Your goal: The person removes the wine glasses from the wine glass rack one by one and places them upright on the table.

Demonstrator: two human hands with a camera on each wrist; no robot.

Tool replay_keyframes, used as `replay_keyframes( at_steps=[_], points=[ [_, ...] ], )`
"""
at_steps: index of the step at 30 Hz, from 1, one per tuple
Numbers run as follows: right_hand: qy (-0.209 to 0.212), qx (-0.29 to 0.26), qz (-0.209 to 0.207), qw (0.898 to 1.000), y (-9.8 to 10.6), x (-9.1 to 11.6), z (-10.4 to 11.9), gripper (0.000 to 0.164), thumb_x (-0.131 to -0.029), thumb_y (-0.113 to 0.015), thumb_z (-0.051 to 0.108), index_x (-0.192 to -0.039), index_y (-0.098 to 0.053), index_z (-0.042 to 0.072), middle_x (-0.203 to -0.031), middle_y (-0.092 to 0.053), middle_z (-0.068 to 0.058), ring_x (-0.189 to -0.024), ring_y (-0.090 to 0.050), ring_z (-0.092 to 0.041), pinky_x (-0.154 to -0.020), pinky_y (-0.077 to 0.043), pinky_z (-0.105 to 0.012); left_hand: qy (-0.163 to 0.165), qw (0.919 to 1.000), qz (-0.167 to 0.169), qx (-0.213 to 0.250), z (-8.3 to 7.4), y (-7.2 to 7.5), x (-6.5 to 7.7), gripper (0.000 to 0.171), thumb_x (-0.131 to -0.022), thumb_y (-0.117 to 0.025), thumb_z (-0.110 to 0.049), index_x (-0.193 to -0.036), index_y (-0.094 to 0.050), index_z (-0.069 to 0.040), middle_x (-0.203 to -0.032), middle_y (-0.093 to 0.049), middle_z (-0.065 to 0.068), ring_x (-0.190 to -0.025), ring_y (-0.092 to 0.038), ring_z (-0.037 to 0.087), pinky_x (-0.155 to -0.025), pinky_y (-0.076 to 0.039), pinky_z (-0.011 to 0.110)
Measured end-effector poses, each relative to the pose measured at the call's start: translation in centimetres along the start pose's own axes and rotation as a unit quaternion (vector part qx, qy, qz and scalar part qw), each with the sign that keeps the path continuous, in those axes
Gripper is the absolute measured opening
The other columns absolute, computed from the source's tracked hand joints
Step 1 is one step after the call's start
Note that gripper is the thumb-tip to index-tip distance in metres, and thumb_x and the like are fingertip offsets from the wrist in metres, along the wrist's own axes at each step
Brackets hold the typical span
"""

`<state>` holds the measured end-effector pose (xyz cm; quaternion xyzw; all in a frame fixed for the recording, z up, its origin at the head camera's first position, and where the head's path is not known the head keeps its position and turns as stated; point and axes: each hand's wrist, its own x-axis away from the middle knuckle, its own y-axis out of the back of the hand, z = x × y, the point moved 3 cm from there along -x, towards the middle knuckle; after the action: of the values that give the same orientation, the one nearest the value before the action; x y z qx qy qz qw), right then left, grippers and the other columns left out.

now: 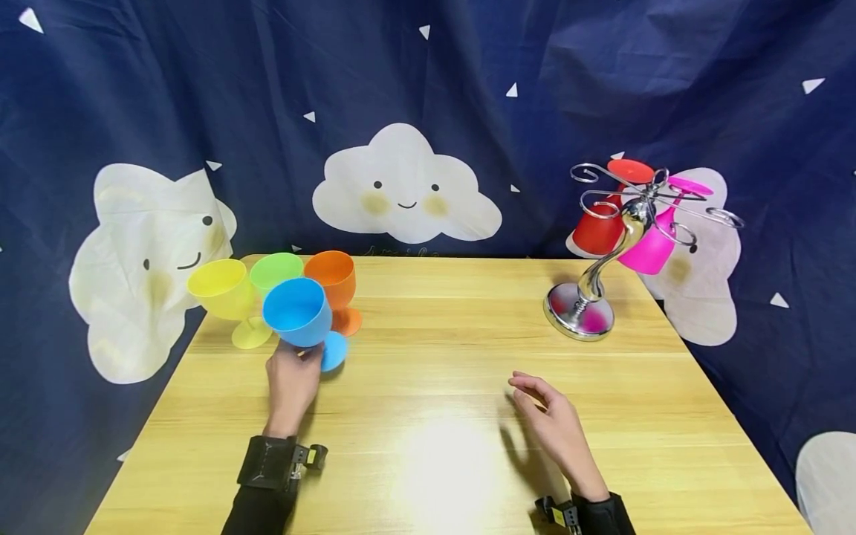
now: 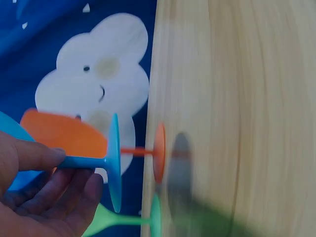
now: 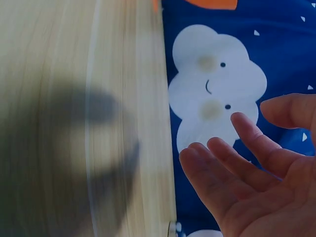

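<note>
A blue goblet (image 1: 297, 316) is held by my left hand (image 1: 293, 383), thumb and fingers pinching its stem just under the bowl. In the left wrist view its blue foot (image 2: 114, 163) stands apart from the wooden tabletop. Close behind it are a yellow goblet (image 1: 221, 290), a light green goblet (image 1: 276, 271) and an orange goblet (image 1: 332, 279), all upright. Over the right half of the table hovers my right hand (image 1: 551, 420), fingers loosely bent and holding nothing; its shadow falls on the wood.
At the back right stands a chrome glass rack (image 1: 580, 312) with curled wire arms. A red goblet (image 1: 598, 223) and a pink goblet (image 1: 652, 241) hang upside down from it. A dark blue curtain (image 1: 414, 67) with clouds hangs behind the table (image 1: 428, 357).
</note>
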<state>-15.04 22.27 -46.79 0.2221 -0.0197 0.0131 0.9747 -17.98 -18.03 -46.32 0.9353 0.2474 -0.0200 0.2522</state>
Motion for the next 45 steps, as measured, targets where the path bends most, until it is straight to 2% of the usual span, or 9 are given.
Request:
replay_keyframes(
  at_steps=[4, 10, 15, 18, 21, 26, 35, 45],
  points=[
    [-0.004, 0.008, -0.005, 1.000, 0.6, 0.1, -0.3, 0.030, -0.109, -0.063, 0.012, -0.136, -0.070, -0.001, -0.156, -0.060, -0.018, -0.145, -0.058, -0.037, -0.122, -0.048, -0.054, 0.010, 0.9997, -0.018, -0.011, 1.0, 1.4, -0.6, 0.038, -0.099, -0.067, -0.005, -0.131, -0.057, 0.013, -0.125, -0.069, 0.038, -0.123, -0.066, 0.056, -0.112, -0.051, 0.067],
    [0.003, 0.023, -0.009, 1.000, 1.2, 0.0, -0.8, 0.033, -0.110, -0.062, 0.013, -0.140, -0.067, -0.001, -0.158, -0.058, -0.020, -0.146, -0.057, -0.040, -0.121, -0.049, -0.052, 0.042, 0.9984, -0.021, -0.030, 2.7, 3.4, -0.9, 0.046, -0.100, -0.065, -0.006, -0.138, -0.050, 0.014, -0.132, -0.063, 0.039, -0.132, -0.059, 0.058, -0.118, -0.044, 0.070],
    [0.063, 0.079, 0.000, 0.995, 1.8, 0.1, -0.8, 0.048, -0.107, -0.068, 0.011, -0.151, -0.057, -0.003, -0.158, -0.055, -0.027, -0.146, -0.054, -0.047, -0.117, -0.050, -0.054, 0.045, 0.9973, -0.032, -0.049, 4.2, 4.9, -1.3, 0.050, -0.097, -0.065, -0.005, -0.139, -0.048, 0.016, -0.135, -0.060, 0.042, -0.137, -0.052, 0.061, -0.120, -0.038, 0.073],
    [0.104, 0.133, 0.003, 0.986, 2.0, 0.1, -0.9, 0.054, -0.104, -0.072, 0.013, -0.153, -0.055, -0.001, -0.159, -0.053, -0.028, -0.145, -0.053, -0.050, -0.116, -0.050, -0.060, 0.047, 0.9965, -0.035, -0.059, 4.9, 5.5, -1.8, 0.051, -0.096, -0.064, -0.004, -0.140, -0.048, 0.017, -0.138, -0.058, 0.043, -0.139, -0.050, 0.062, -0.120, -0.037, 0.074],
    [0.122, 0.174, 0.009, 0.977, 2.2, 0.1, -1.0, 0.056, -0.104, -0.074, 0.018, -0.154, -0.056, 0.003, -0.162, -0.050, -0.027, -0.147, -0.049, -0.052, -0.116, -0.046, -0.069, 0.050, 0.9958, -0.032, -0.070, 5.4, 6.1, -2.2, 0.053, -0.095, -0.064, -0.004, -0.140, -0.047, 0.018, -0.138, -0.058, 0.043, -0.139, -0.050, 0.062, -0.120, -0.037, 0.075],
    [0.122, 0.198, 0.016, 0.973, 2.5, 0.1, -1.3, 0.057, -0.104, -0.074, 0.026, -0.154, -0.057, 0.006, -0.165, -0.046, -0.028, -0.148, -0.046, -0.056, -0.116, -0.037, -0.080, 0.052, 0.9942, -0.018, -0.093, 6.1, 6.8, -2.9, 0.053, -0.095, -0.065, -0.004, -0.140, -0.047, 0.017, -0.137, -0.058, 0.043, -0.138, -0.050, 0.063, -0.120, -0.037, 0.075],
    [0.148, 0.237, 0.026, 0.960, 2.7, 0.1, -1.9, 0.056, -0.097, -0.080, 0.017, -0.147, -0.062, 0.000, -0.160, -0.050, -0.031, -0.141, -0.053, -0.057, -0.112, -0.044, -0.078, 0.081, 0.9920, 0.002, -0.097, 7.4, 7.9, -3.4, 0.054, -0.101, -0.061, -0.011, -0.145, -0.044, 0.015, -0.142, -0.056, 0.041, -0.141, -0.047, 0.063, -0.120, -0.035, 0.078],
    [0.133, 0.240, 0.028, 0.961, 2.9, 0.0, -2.0, 0.055, -0.100, -0.078, 0.018, -0.148, -0.060, -0.001, -0.160, -0.050, -0.030, -0.142, -0.051, -0.057, -0.113, -0.043, -0.078, 0.091, 0.9906, 0.009, -0.101, 8.3, 8.7, -3.6, 0.060, -0.101, -0.064, -0.014, -0.149, -0.043, 0.013, -0.145, -0.055, 0.042, -0.142, -0.047, 0.063, -0.121, -0.035, 0.077]
  ],
)
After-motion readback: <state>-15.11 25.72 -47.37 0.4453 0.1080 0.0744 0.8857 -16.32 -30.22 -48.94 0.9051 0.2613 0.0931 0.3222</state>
